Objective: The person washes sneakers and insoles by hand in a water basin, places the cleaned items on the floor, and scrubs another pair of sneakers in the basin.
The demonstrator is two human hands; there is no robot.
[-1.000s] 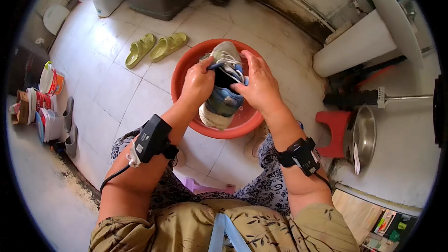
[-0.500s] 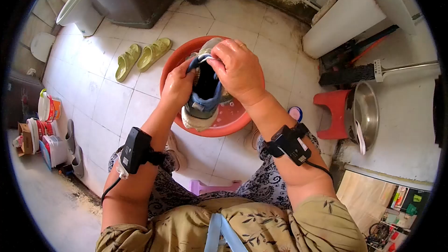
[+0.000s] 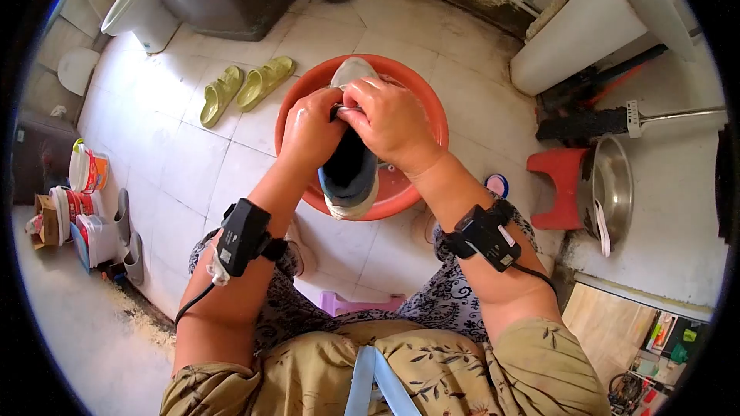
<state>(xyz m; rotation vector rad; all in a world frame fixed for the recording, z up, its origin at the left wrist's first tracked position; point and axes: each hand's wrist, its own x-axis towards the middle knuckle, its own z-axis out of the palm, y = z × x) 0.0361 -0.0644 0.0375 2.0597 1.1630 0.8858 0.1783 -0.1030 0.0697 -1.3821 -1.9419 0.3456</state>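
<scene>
A wet sneaker (image 3: 351, 185) with a blue collar, dark inside and pale sole is held above a red plastic basin (image 3: 438, 108). Its pale toe points away from me and its heel faces me. My left hand (image 3: 312, 127) is closed on the left side of the shoe opening, near the tongue. Beside it, my right hand (image 3: 387, 119) pinches the tongue area with thumb and fingers. Both hands look wet and their fingertips nearly meet. The laces and middle of the upper are mostly hidden beneath my hands. Bubbles show in the basin to the right of the shoe.
Green slippers (image 3: 245, 91) lie left of the basin on the tiled floor. A red stool (image 3: 556, 185) with a steel bowl (image 3: 617, 189) stands at right, near a long-handled brush (image 3: 590, 124). Buckets (image 3: 89, 169) line the left wall. A purple stool (image 3: 358, 304) is beneath me.
My left hand has moved up and right along the shoe opening, closer to my right hand. The shoe has turned slightly, its heel shifting right. The whole view has shifted a little.
</scene>
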